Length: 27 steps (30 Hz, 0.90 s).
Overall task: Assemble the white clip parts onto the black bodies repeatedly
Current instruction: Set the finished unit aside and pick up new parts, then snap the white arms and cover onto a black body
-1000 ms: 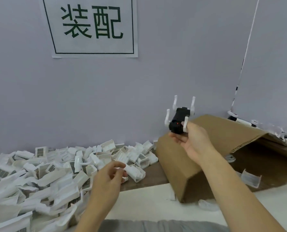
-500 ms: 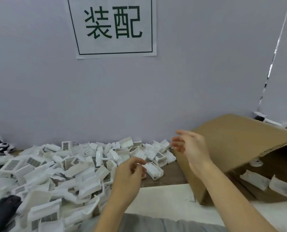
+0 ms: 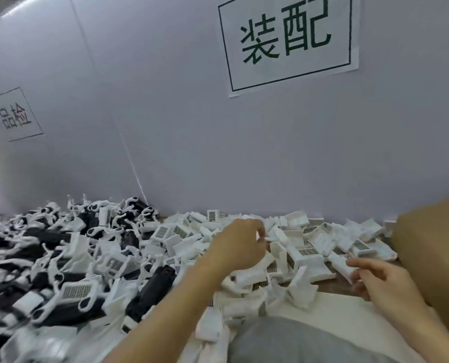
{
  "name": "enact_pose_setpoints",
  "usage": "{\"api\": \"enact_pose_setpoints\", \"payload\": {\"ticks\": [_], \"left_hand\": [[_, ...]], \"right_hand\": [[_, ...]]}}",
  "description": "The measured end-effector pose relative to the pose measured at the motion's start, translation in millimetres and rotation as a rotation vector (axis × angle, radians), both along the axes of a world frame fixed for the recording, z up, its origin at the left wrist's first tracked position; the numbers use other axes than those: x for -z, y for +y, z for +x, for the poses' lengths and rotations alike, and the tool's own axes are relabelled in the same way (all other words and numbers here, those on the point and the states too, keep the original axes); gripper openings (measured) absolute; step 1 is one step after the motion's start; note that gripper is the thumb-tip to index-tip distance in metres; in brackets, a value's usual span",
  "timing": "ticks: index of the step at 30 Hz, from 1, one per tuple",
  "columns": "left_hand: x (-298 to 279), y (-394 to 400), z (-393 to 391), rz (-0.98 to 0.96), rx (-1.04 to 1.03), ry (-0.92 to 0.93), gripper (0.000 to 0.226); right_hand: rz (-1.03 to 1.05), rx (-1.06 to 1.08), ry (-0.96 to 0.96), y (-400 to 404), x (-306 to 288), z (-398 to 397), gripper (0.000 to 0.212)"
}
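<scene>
At the table's left end lies a jumbled heap of black bodies (image 3: 47, 247), many with white arms sticking out of them, reaching back to the wall. One black body (image 3: 152, 290) lies apart at the heap's near right side, its long axis angled toward the near edge, partly buried in white parts. On the wall above the heap hangs a small framed sign (image 3: 15, 113), seen at a slant.

Toward the middle, a broad pile of white clip parts (image 3: 310, 244) covers the table from the back edge almost to the near edge; several show grey grilled faces. The left hand (image 3: 237, 244) reaches out over this pile with its back to the camera, fingers curled in toward the thumb. Something small and white shows at its fingertips, yet whether it is pinched there or simply lies behind cannot be told. A large sign (image 3: 287, 40) with green characters is fixed to the wall above.

Further right, the right hand (image 3: 383, 286) hovers above the near part of the table, loosely spread, fingers bent and apart, holding nothing. Bare table (image 3: 331, 286) shows just beside it. A brown cardboard box (image 3: 435, 247) stands at the right end, touching the clip pile's edge.
</scene>
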<state>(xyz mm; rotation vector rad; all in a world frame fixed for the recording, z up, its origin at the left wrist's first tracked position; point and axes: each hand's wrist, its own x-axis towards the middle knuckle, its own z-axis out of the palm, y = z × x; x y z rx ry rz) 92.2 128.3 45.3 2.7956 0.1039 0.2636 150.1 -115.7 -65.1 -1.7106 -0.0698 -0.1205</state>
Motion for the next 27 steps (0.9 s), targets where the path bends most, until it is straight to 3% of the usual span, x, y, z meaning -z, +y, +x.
{"api": "enact_pose_setpoints", "payload": {"ticks": [5, 8, 13, 15, 19, 23, 27], "left_hand": [[-16, 89, -30, 0.363, -0.28, 0.397, 0.029], [-17, 120, -48, 0.448, -0.425, 0.38, 0.034], [2, 124, -68, 0.527, -0.444, 0.297, 0.026], [10, 123, -75, 0.584, -0.494, 0.34, 0.035], [25, 126, -82, 0.517, -0.435, 0.569, 0.043], [36, 133, -85, 0.433, -0.418, 0.501, 0.014], [30, 140, -87, 0.428, -0.468, 0.406, 0.021]], "right_hand": [[-0.043, -0.014, -0.013, 5, 1, 1, 0.032], [-0.067, -0.026, -0.008, 7, 1, -1, 0.032], [-0.109, -0.048, -0.007, 9, -3, -5, 0.031], [-0.132, -0.056, -0.012, 9, -3, -7, 0.03], [-0.146, -0.064, -0.003, 9, -4, -9, 0.032], [-0.157, -0.057, -0.001, 9, -2, -9, 0.031], [-0.149, -0.056, 0.008, 9, -1, -7, 0.032]]}}
